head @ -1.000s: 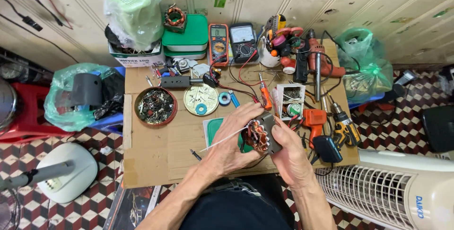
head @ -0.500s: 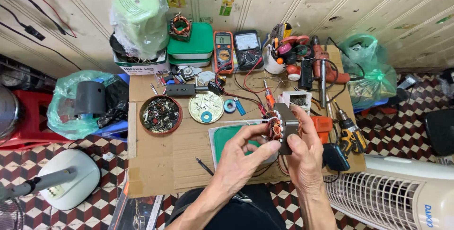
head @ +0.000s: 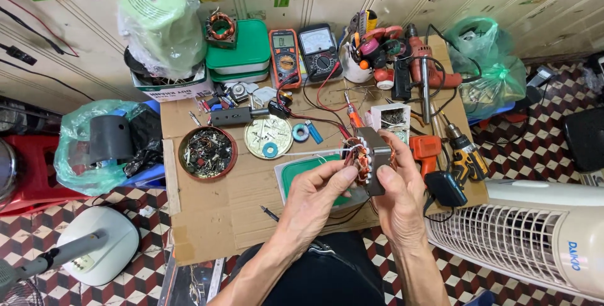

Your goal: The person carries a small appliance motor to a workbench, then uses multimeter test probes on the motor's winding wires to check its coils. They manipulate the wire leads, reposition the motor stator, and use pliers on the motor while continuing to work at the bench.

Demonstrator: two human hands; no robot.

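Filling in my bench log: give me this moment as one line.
left hand: grips motor coil | right hand: supports it | below: green lid | nearby: orange drill

Motor stator (head: 370, 158) — grey steel core, copper windings, orange-red leads — held upright off the counter (head: 214, 211), between both hands.

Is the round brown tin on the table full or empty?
Full, nearly. The round brown tin lies open with no lid, and a heap of small dark metal bits covers its bottom up to near the rim.
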